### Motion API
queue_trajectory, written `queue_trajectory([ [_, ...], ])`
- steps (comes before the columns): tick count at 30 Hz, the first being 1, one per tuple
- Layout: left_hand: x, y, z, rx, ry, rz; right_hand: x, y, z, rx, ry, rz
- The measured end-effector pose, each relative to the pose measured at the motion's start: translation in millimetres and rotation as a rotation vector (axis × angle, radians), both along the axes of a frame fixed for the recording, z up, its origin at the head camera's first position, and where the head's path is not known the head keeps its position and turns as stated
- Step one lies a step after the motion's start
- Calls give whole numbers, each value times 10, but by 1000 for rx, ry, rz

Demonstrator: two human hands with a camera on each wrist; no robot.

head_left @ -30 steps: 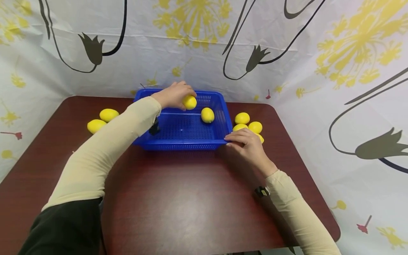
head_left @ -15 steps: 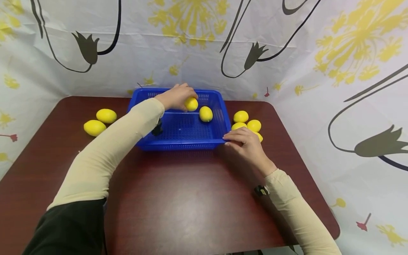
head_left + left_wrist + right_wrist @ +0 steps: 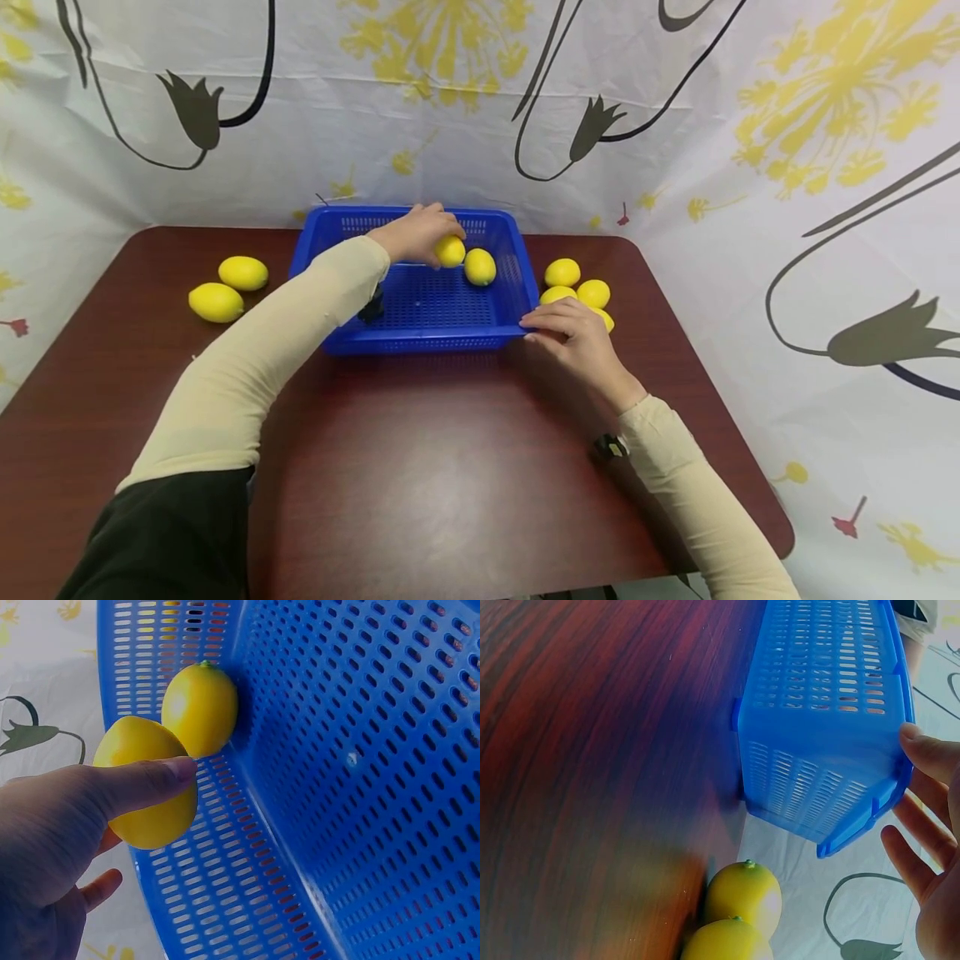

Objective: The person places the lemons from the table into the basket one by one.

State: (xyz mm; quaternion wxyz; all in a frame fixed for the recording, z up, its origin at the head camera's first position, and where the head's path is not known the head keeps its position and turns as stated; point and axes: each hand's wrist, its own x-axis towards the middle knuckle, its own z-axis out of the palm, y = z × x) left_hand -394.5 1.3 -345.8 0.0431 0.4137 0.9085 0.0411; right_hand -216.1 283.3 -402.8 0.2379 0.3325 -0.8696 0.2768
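My left hand (image 3: pixel 422 235) grips a yellow lemon (image 3: pixel 450 251) inside the blue plastic basket (image 3: pixel 420 334), near its back wall. In the left wrist view the thumb lies across this held lemon (image 3: pixel 146 825). Close beside it, a second lemon (image 3: pixel 199 709) rests in the basket; from that angle the two overlap. At the basket's near right corner, my right hand (image 3: pixel 581 342) holds the rim. The right wrist view has the thumb on the outer side of the rim (image 3: pixel 907 754), with fingers partly hidden behind it.
Two lemons (image 3: pixel 243 273) lie on the brown table (image 3: pixel 420 467), left of the basket. Several more lemons (image 3: pixel 593 293) sit to its right, partly hidden by the right hand. A patterned white cloth (image 3: pixel 450 150) hangs behind and around the table.
My left hand has lowered the held lemon slightly and brought it closer to the lemon in the basket. The right hand stays at the rim. The head view has shifted a little.
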Motion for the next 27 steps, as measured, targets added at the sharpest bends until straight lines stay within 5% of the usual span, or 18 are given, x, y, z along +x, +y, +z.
queue_trajectory([
  [27,-42,87,-288,2,-16,-24,-12,7,-26,-14,16,9],
])
